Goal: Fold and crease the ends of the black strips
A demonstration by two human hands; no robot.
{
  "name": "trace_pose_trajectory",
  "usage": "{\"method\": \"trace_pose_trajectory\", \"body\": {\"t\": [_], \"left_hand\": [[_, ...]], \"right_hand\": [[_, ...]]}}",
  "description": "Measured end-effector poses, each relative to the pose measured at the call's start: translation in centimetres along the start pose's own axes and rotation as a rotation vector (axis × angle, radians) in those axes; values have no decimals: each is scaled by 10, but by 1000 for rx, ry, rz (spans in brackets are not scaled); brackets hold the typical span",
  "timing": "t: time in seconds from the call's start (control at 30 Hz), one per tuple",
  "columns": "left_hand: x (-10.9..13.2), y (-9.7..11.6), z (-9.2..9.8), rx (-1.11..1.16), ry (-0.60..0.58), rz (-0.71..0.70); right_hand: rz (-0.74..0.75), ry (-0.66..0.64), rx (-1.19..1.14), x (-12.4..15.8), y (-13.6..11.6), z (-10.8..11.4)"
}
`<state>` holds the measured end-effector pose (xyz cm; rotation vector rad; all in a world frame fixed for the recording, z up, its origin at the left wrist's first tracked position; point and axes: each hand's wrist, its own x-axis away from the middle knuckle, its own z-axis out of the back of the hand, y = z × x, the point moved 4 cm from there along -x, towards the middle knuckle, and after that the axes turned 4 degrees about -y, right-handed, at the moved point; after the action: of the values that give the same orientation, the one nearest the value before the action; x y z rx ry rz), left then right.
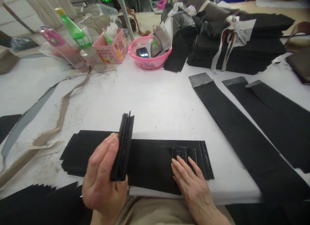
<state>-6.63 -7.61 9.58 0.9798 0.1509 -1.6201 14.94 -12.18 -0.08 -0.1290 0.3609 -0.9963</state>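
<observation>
My left hand (104,173) is closed around a small bundle of black folded strips (124,144), held upright on edge above the table. Under and beside it lies a stack of long black fabric-like panels (152,163), their right ends fanned out in steps with pale lines along the edges. Flat on those stepped ends rests my right hand (191,183), fingers stretched out and pressing lightly. The left part of the stack (77,150) shows layered edges. The palm side of my left hand is partly hidden by the bundle.
Long black panels (232,121) lie to the right. Behind stand a pink basin (150,61) with small items, a pink box (110,52), a green bottle (75,29), a pink-lidded bottle (63,47) and a tied black stack (237,53). Beige strips (63,112) trail across the left.
</observation>
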Motion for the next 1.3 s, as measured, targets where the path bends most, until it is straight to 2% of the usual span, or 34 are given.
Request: {"method": "trace_pose_trajectory", "body": {"t": [0.07,0.13,0.17,0.23,0.3,0.37,0.43,0.5,0.57,0.67,0.73,0.9,1.13,1.3], "left_hand": [[-14,-1,-11,-49,51,-72],[-22,0,-38,-87,-48,-148],[-23,1,-56,-103,-152,-174],[-16,4,-93,-136,-467,-223],[-3,8,-112,-129,-674,-234],[12,13,-110,-106,-709,-212],[28,21,-94,-61,-632,-215],[50,31,-76,37,-554,-291],[75,42,-66,148,-551,-408],[105,46,-66,192,-606,-465],[116,44,-69,176,-643,-468],[115,43,-72,103,-689,-532],[112,47,-74,97,-604,-540],[114,45,-76,108,-602,-545]], "right_hand": [[13,24,1,-1,0,1],[23,42,0,-1,1,2],[27,43,-3,0,1,2],[26,35,-14,0,2,2],[24,23,-26,0,4,1],[32,28,-31,0,4,1],[45,34,-35,0,4,1],[45,34,-40,0,4,2],[42,12,-54,-1,6,4],[45,-46,-86,-4,12,10],[52,-84,-93,-7,17,12],[17,-110,-14,-15,27,11],[12,-150,32,-28,26,13],[-34,-147,24,-42,29,9]]}}
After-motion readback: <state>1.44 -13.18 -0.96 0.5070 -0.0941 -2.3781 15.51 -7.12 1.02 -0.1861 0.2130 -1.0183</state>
